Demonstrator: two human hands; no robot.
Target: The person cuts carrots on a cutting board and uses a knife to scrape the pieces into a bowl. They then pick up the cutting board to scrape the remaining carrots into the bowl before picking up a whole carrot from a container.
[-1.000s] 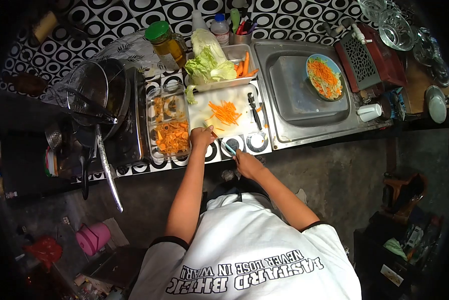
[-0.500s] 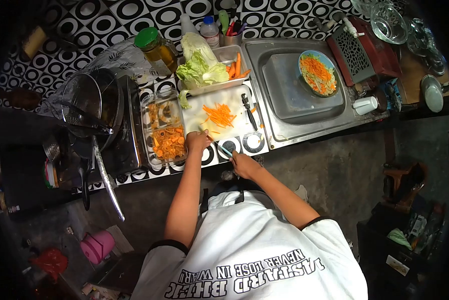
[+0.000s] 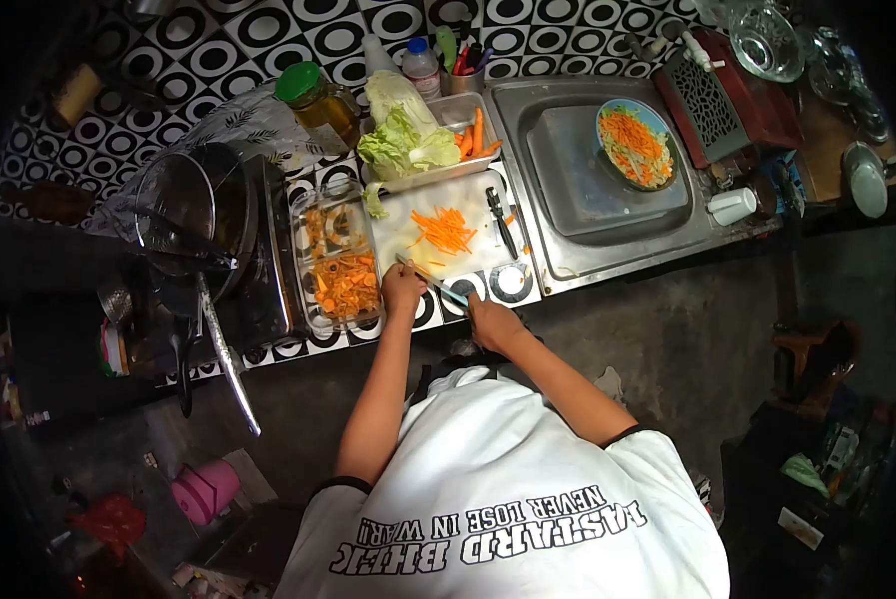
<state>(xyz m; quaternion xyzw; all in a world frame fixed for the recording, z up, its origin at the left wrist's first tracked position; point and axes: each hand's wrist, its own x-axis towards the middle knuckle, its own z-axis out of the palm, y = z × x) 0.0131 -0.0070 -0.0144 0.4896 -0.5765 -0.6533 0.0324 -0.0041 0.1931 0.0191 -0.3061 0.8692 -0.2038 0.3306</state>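
My right hand (image 3: 495, 325) is closed around the light-blue handle of a knife (image 3: 452, 295) at the front edge of the counter. The blade slants up and left toward my left hand (image 3: 404, 290). My left hand has its fingers drawn together at the blade's far end, by the front left corner of the white cutting board (image 3: 476, 262). What its fingers hold is too small to make out. Just beyond lies a pile of carrot strips (image 3: 445, 231) on the board. A black-handled peeler (image 3: 501, 222) rests along the board's right side.
Left of the board stands a clear divided container (image 3: 301, 283) with carrot peelings and slices. Behind are lettuce (image 3: 408, 145) and whole carrots (image 3: 479, 132) in a tub. A bowl of shredded vegetables (image 3: 634, 146) sits at the sink (image 3: 558, 265). A pan (image 3: 216, 344) handle juts out left.
The view has shifted slightly, moving the counter a little right in frame. Both hands remain at the board's front edge, with the knife still in my right hand.
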